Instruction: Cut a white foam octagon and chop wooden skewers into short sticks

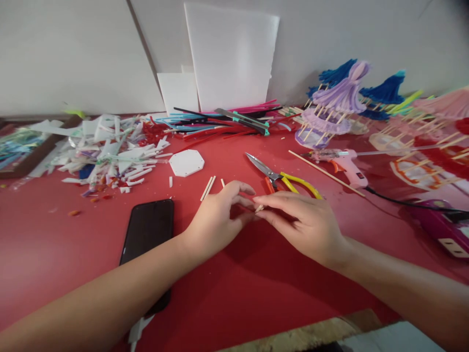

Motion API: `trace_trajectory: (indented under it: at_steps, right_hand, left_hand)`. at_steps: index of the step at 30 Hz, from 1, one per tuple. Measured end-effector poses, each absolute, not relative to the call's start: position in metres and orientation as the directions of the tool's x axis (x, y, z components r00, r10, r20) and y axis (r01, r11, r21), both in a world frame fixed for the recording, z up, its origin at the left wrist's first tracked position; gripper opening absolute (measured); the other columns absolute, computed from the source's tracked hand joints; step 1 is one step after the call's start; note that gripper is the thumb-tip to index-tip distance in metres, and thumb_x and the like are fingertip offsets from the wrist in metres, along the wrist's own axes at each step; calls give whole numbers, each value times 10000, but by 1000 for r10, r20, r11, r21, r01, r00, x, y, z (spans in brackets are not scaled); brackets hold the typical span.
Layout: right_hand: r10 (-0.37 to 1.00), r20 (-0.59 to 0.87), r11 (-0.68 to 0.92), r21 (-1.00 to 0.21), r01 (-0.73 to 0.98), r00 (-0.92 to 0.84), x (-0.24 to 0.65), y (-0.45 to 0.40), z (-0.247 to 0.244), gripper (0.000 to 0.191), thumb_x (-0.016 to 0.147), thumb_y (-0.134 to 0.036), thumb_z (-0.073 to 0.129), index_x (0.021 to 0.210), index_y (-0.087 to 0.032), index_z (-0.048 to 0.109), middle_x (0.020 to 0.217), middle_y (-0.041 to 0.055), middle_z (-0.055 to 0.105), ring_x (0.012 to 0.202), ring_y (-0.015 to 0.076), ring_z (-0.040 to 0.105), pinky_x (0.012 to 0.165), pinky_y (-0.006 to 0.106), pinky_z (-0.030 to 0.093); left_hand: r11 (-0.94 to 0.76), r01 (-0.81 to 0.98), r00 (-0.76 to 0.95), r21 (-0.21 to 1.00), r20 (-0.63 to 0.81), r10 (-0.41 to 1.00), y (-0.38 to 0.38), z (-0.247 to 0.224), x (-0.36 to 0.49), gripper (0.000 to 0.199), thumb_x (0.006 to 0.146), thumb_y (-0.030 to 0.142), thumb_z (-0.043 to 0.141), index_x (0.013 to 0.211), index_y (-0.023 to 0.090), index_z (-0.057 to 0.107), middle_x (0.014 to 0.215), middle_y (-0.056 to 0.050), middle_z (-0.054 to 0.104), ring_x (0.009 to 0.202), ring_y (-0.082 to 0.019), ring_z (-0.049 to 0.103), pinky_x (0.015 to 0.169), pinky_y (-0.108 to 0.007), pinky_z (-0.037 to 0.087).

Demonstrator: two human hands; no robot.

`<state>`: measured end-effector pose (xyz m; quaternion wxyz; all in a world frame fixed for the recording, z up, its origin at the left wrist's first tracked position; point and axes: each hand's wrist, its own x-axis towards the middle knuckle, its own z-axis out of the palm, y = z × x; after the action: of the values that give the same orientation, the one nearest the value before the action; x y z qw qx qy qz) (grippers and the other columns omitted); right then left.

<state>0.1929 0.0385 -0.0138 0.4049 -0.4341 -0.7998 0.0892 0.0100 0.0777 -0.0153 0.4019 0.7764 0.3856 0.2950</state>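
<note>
My left hand (220, 220) and my right hand (308, 225) meet over the red table (238, 303). Between their fingertips are short wooden stick pieces (260, 208), pinched by my right thumb and finger. My left fingers are curled against the same spot, and how much they grip is partly hidden. Just beyond my left hand lie short wooden sticks (207, 188). An octagonal white board (186, 163) with small holes lies farther back. Scissors (271, 173) with yellow and red handles lie open behind my right hand.
A black phone (148, 230) lies left, partly under my left forearm. White scraps (106, 151) are heaped behind it. Pipe cleaners and a cutter (245, 122) lie at the back. A pink glue gun (350, 168), a long stick (326, 172) and carousel-like models (330, 112) stand right.
</note>
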Motion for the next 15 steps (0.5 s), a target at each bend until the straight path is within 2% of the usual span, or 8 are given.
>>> trace_trajectory:
  at_steps: [4,9,15]
  right_hand:
    - [755,594,612,-488,623,-277,193,38,-15,279,845,-102,637,1065,-271,667,971,5,763,821,161,727,767,302,604]
    - [762,581,603,-475,642,-286,194,38,-16,296,846,-122,643,1079,-303,660,992,-7,759,814,175,729,756,318,610]
    - [721,609,653,-433,622,-332,193,39,-14,274,849,-115,631,1058,-291,657,921,10,757,835,177,707,750,343,596]
  left_hand:
    - [-311,307,532,899,109,840,77,-17,9,223,799,158,666,932,204,493,829,5,732,791,-135,716,724,-237,555]
    - [-396,324,555,859,167,815,76,-19,8,240,805,150,654,991,204,511,808,11,715,769,-130,699,727,-245,548]
    - [-425,333,552,842,192,811,74,-19,9,261,789,104,640,1016,197,550,795,14,695,731,-122,677,724,-251,547]
